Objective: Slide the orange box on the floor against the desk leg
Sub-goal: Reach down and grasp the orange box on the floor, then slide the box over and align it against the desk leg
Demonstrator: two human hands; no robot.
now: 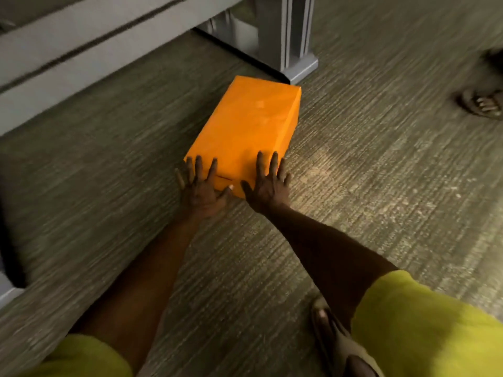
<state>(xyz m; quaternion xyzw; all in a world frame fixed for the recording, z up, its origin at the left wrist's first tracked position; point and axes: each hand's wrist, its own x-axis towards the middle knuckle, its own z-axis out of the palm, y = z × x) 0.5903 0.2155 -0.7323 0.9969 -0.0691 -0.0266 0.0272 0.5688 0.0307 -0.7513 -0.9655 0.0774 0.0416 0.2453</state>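
An orange box [246, 126] lies lengthwise on the carpet, its far end close to the foot of the grey desk leg [292, 42]; whether they touch I cannot tell. My left hand [201, 186] lies flat with spread fingers on the box's near left corner. On the near right corner my right hand [269, 183] presses flat, fingers spread over the top. Neither hand wraps around the box.
The grey desk edge [81, 55] runs across the upper left. Another person's sandalled foot [481, 103] stands at the right edge. My own sandalled foot [334, 341] rests on the carpet at the lower right. A dark object [8, 240] sits at the left edge.
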